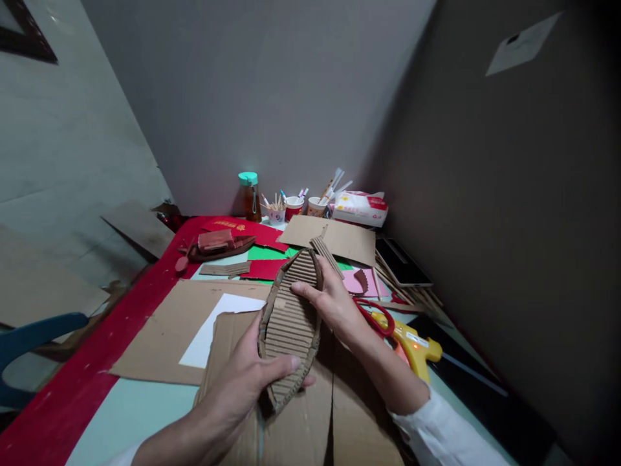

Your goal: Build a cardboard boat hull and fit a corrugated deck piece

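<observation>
Both hands held a boat-shaped corrugated cardboard hull (291, 317) above the table (121, 414). The left hand (242, 382) had its fingers wrapped round the near end, thumb across the ribs; the right hand (334, 304) pinched the far rim. The rim wall looked already attached; a yellow glue gun (417, 349) lay just beyond the right wrist

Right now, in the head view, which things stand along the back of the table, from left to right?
Bottle with green cap → white paper cup of sticks → red cup → cup with pens → tissue pack.
</observation>
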`<state>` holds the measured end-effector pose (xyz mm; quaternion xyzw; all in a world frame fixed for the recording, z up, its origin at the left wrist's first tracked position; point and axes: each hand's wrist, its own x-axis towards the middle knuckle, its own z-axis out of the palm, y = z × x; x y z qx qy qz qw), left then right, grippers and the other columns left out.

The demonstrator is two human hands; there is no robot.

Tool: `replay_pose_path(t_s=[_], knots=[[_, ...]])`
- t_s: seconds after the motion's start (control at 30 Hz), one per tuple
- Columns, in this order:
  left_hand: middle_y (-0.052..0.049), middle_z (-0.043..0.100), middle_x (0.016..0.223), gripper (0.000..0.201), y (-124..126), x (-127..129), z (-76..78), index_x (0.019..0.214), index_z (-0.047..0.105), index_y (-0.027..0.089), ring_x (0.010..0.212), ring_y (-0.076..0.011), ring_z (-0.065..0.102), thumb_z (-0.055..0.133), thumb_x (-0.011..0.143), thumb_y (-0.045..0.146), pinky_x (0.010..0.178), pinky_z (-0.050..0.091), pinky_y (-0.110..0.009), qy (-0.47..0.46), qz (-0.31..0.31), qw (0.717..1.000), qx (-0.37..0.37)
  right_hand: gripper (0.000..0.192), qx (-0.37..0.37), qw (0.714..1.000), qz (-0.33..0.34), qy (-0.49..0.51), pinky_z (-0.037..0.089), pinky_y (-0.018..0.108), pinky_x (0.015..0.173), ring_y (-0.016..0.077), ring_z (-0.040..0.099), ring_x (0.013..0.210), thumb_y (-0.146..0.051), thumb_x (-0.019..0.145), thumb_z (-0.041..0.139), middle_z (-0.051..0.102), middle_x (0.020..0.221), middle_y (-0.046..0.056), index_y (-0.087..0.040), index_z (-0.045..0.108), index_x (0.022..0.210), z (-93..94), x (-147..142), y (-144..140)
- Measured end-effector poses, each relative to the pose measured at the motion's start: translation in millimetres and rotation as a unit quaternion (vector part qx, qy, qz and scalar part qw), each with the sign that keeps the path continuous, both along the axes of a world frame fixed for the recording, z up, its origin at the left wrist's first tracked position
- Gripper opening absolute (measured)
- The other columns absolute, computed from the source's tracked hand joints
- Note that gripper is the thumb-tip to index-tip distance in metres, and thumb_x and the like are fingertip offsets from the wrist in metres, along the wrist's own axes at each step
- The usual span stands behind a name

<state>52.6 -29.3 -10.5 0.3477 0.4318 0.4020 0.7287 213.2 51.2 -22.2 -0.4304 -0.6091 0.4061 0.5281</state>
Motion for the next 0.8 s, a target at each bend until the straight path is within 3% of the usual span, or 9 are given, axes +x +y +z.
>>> replay_pose_path(t_s=[0.23,0.4,0.5,0.67,0.8], knots=[[-0.006,0.071,0.098,0.076,3,2,-12.7,0.137,0.040,0.020,0.069,-0.0179,0.068,0.080,0.073,0.023,0.067,0.062,-0.038,0.007,0.011,0.999,0.037,0.026,-0.009,0.999,0.011,0.029,0.049,0.039,0.093,0.0243,0.064,0.104,-0.031,0.084,0.062,0.069,0.111,0.007,-0.021,0.061,0.107,4.3,-2,-1],[-0.009,0.071,0.105,0.082,2,2,-21.7,0.139,0.039,0.021,0.076,-0.0221,0.070,0.083,0.070,0.027,0.069,0.063,-0.042,0.006,-0.010,0.999,0.039,0.011,-0.015,0.999,-0.024,0.030,0.049,0.036,0.081,0.0224,0.063,0.087,-0.032,0.086,0.060,0.070,0.092,0.004,-0.022,0.064,0.090,6.1,0,-1],[-0.010,0.071,0.106,0.083,-3,4,-19.8,0.140,0.038,0.021,0.080,-0.0244,0.072,0.083,0.070,0.028,0.073,0.063,-0.044,0.026,-0.004,0.999,0.029,0.008,-0.021,0.998,-0.040,0.039,0.048,0.034,0.077,0.0218,0.062,0.083,-0.029,0.084,0.061,0.069,0.087,0.003,-0.022,0.064,0.084,3.5,0,-1],[-0.010,0.073,0.106,0.086,-9,10,-9.9,0.141,0.038,0.020,0.075,-0.0215,0.072,0.084,0.069,0.029,0.069,0.062,-0.036,0.038,0.019,0.999,0.017,0.008,-0.037,0.997,-0.036,0.062,0.048,0.033,0.074,0.0208,0.060,0.081,-0.030,0.083,0.060,0.067,0.086,0.002,-0.022,0.062,0.083,4.5,-1,-2],[-0.012,0.071,0.115,0.079,-11,11,-9.1,0.138,0.043,0.022,0.086,-0.0251,0.072,0.083,0.071,0.031,0.068,0.062,-0.036,0.032,0.031,0.999,0.009,0.012,-0.046,0.996,-0.018,0.071,0.048,0.033,0.074,0.0207,0.059,0.081,-0.034,0.083,0.059,0.065,0.085,0.002,-0.022,0.062,0.082,5.8,-1,-2]])
